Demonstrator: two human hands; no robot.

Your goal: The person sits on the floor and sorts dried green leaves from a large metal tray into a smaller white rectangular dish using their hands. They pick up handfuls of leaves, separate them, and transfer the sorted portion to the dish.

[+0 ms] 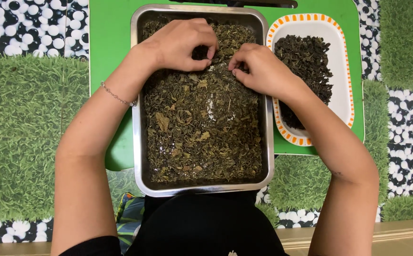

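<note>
Over the steel tray (136, 142), the left hand (180, 45) and right hand (258, 68) pinch dried leaves (201, 137). Beside it lies a plate (344, 95) of darker leaves (306, 61).

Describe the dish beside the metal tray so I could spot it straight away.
On the green table, right of the steel tray, lies an oval white plate. Its orange-dashed rim and its darker, almost black dried leaves set it apart.

A metal tray (137, 142) of dried leaves (201, 137) lies on the worktop (109, 42), directly before the person. To its right, touching it, lies a plate (344, 90) heaped with darker leaves (306, 61). Both hands, left (180, 42) and right (258, 68), rest in the tray's far half.
</note>
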